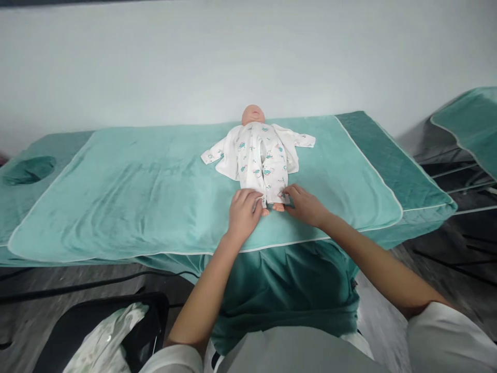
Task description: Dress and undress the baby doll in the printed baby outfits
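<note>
A baby doll [253, 113] lies on its back on the bed, its head toward the wall. White printed baby pants [275, 171] cover its middle and legs, and its feet [278, 206] stick out at the cuffs. Under the pants, a white printed baby shirt [305, 140] spreads out to both sides with its sleeves apart. My left hand [244, 211] has its fingers closed on the cuff of the left pant leg. At the other cuff, my right hand [305, 205] pinches the fabric beside the foot.
A light green cover [155, 191] with white piping lies over the darker green bed, which has a face hole [29, 170] at the left. Dark green fabric [287, 295] hangs in front of me. A black chair [104, 316] holds a printed cloth [111, 336]. Another green-covered bed [473, 119] stands right.
</note>
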`<state>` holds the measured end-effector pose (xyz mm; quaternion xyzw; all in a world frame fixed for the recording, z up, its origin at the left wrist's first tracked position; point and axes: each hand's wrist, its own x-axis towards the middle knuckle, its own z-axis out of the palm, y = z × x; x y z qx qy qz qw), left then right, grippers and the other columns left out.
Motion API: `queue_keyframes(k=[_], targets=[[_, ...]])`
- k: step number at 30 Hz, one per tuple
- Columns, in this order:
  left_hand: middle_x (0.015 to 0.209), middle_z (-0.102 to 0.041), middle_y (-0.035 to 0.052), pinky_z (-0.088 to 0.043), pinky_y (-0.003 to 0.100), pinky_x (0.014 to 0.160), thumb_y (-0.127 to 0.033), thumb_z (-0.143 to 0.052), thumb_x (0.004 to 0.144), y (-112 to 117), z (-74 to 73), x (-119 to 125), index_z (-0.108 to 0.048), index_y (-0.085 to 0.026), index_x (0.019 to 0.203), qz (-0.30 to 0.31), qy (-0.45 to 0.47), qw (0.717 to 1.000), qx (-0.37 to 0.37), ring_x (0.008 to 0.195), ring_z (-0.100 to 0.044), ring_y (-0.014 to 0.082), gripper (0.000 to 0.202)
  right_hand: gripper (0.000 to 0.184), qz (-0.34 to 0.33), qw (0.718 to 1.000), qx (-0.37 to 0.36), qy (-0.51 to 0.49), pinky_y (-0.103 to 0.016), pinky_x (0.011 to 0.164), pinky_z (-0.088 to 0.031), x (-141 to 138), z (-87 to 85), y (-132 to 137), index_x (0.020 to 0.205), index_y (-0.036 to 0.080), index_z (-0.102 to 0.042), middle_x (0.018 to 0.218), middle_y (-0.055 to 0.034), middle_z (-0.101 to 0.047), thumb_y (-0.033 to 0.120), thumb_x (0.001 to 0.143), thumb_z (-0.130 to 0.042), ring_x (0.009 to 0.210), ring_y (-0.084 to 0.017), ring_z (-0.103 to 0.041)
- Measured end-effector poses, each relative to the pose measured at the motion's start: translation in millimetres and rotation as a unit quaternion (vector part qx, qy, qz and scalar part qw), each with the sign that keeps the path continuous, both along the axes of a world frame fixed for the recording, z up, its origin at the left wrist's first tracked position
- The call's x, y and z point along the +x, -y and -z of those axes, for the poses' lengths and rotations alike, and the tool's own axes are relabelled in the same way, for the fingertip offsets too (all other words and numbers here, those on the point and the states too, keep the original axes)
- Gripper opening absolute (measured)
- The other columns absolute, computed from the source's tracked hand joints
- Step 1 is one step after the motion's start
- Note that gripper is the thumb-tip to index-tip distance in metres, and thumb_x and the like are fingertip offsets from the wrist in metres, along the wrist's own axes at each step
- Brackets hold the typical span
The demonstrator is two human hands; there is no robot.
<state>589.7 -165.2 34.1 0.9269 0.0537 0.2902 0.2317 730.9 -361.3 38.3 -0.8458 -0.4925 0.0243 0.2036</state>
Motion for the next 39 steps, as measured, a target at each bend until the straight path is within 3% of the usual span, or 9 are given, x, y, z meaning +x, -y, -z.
queue_keyframes(k=[2, 6, 12, 16, 21, 25, 31, 35, 39], targets=[[0.109, -0.068, 0.0069, -0.047, 0.041, 0.09, -0.023, -0.058, 0.095, 7, -6.9, 15, -0.066, -0.022, 0.11, 0.026, -0.06, 0.997, 0.049, 0.109, -0.057, 0.0271, 0.017, 0.018, 0.011, 1.0, 0.002, 0.004, -0.035, 0.081, -0.046, -3, 1.8, -3, 0.108, 0.019, -0.058, 0.108, -0.0103, -0.063, 0.014, 0.091, -0.059, 0.099, -0.026, -0.06], [0.115, -0.066, 0.007, -0.047, 0.041, 0.088, -0.02, -0.066, 0.088, 13, -8.1, 28, -0.063, -0.023, 0.118, 0.049, -0.128, 0.987, 0.081, 0.113, -0.055, 0.029, 0.03, 0.008, -0.016, 0.991, 0.125, -0.034, -0.029, 0.072, -0.043, -9, -10.2, -8, 0.096, 0.021, -0.058, 0.092, -0.0038, -0.062, 0.014, 0.094, -0.057, 0.081, -0.018, -0.059], [0.112, -0.067, 0.0076, -0.044, 0.043, 0.088, -0.023, -0.065, 0.091, 20, -3.6, 26, -0.06, -0.021, 0.116, 0.027, -0.126, 0.987, 0.098, 0.107, -0.059, 0.0277, 0.026, 0.007, -0.089, 0.981, 0.166, -0.051, -0.029, 0.074, -0.044, -15, -16.0, -6, 0.097, 0.021, -0.057, 0.089, -0.0035, -0.059, 0.027, 0.099, -0.059, 0.081, -0.018, -0.057], [0.102, -0.071, 0.0052, -0.041, 0.045, 0.09, -0.024, -0.059, 0.095, 25, -0.5, 25, -0.062, -0.022, 0.097, 0.032, -0.116, 0.987, 0.11, 0.101, -0.062, 0.027, 0.004, 0.008, -0.066, 0.978, 0.181, -0.075, -0.03, 0.074, -0.044, -18, -10.7, -4, 0.097, 0.021, -0.059, 0.09, -0.0039, -0.061, 0.028, 0.1, -0.058, 0.082, -0.018, -0.058], [0.094, -0.072, 0.0019, -0.042, 0.041, 0.086, -0.024, -0.06, 0.096, 21, 1.2, 24, -0.061, -0.022, 0.091, 0.062, -0.06, 0.994, 0.062, 0.094, -0.063, 0.0234, 0.005, 0.008, -0.026, 0.973, 0.209, -0.098, -0.028, 0.073, -0.045, -20, -12.2, 4, 0.096, 0.021, -0.06, 0.088, -0.0027, -0.062, 0.029, 0.1, -0.06, 0.081, -0.016, -0.059], [0.087, -0.069, 0.0013, -0.046, 0.035, 0.082, -0.018, -0.062, 0.092, 19, -3.9, 18, -0.059, -0.021, 0.088, 0.092, -0.016, 0.996, -0.005, 0.088, -0.062, 0.0203, 0.006, 0.004, -0.018, 0.979, 0.187, -0.073, -0.028, 0.072, -0.046, -23, -10.3, 16, 0.1, 0.021, -0.059, 0.092, -0.0035, -0.062, 0.023, 0.1, -0.054, 0.082, -0.016, -0.06], [0.096, -0.068, 0.0047, -0.049, 0.036, 0.084, -0.017, -0.055, 0.097, 15, 5.5, -2, -0.061, -0.021, 0.098, 0.096, 0.007, 0.995, -0.004, 0.093, -0.061, 0.021, 0.007, 0.009, -0.042, 0.998, 0.04, 0.021, -0.032, 0.071, -0.046, -24, -3.9, 32, 0.108, 0.021, -0.058, 0.099, -0.0069, -0.066, 0.025, 0.102, -0.051, 0.085, -0.021, -0.063], [0.111, -0.065, 0.0088, -0.052, 0.04, 0.091, -0.016, -0.056, 0.096, 2, 16.3, -17, -0.063, -0.021, 0.11, 0.019, 0.034, 0.999, -0.036, 0.106, -0.06, 0.0231, 0.016, 0.018, -0.041, 0.995, 0.079, 0.051, -0.035, 0.082, -0.05, -27, -10.7, 26, 0.116, 0.02, -0.057, 0.112, -0.0106, -0.066, 0.032, 0.103, -0.053, 0.1, -0.024, -0.062], [0.117, -0.062, 0.0091, -0.052, 0.041, 0.098, -0.006, -0.054, 0.091, -10, 20.1, -27, -0.06, -0.022, 0.121, 0.009, -0.023, 0.999, -0.047, 0.113, -0.058, 0.0241, 0.034, 0.019, -0.074, 0.991, 0.076, 0.081, -0.039, 0.095, -0.047, -36, -18.9, -4, 0.119, 0.019, -0.058, 0.119, -0.0102, -0.065, 0.023, 0.101, -0.053, 0.113, -0.025, -0.059]])
